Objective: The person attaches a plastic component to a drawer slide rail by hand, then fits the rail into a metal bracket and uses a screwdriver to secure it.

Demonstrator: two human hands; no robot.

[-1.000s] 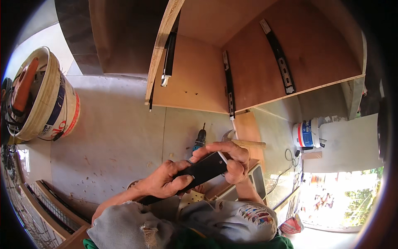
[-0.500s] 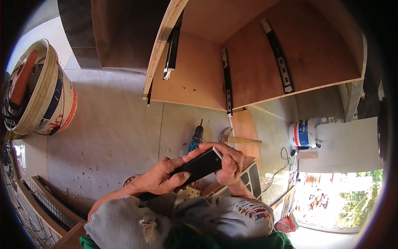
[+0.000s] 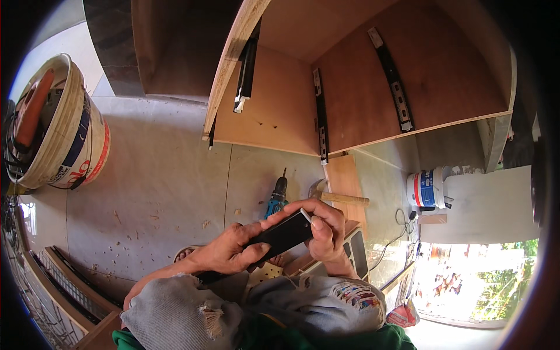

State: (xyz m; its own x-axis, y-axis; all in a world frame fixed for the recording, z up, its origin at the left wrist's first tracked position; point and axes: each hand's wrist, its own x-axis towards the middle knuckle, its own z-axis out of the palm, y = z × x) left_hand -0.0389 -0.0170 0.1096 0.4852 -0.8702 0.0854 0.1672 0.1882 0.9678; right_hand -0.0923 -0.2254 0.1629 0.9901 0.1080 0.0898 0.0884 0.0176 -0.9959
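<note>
Across my lap lies a long black drawer slide [image 3: 284, 235], tilted up toward the right, with a pale tip at its far end. My left hand [image 3: 231, 249] is closed around its middle, thumb along the near face. At the far end my right hand [image 3: 326, 232] grips it, with the fingers curled over the top edge and the thumb at the pale tip. The lower left part of the slide is partly hidden behind my left hand and knee. Just beyond my hands, a blue and black drill [image 3: 277, 195] lies on the floor.
A wooden cabinet [image 3: 274, 131] with black slides mounted inside [image 3: 398, 96] stands ahead. A hammer [image 3: 344, 199] lies right of the drill. A tool bucket [image 3: 87, 131] is at left, a smaller bucket [image 3: 429, 188] at right, and wood-framed pieces [image 3: 64, 297] at lower left. Wood shavings dot the floor.
Both hands keep their hold on the drawer slide, which has shifted very slightly. Otherwise the scene looks the same.
</note>
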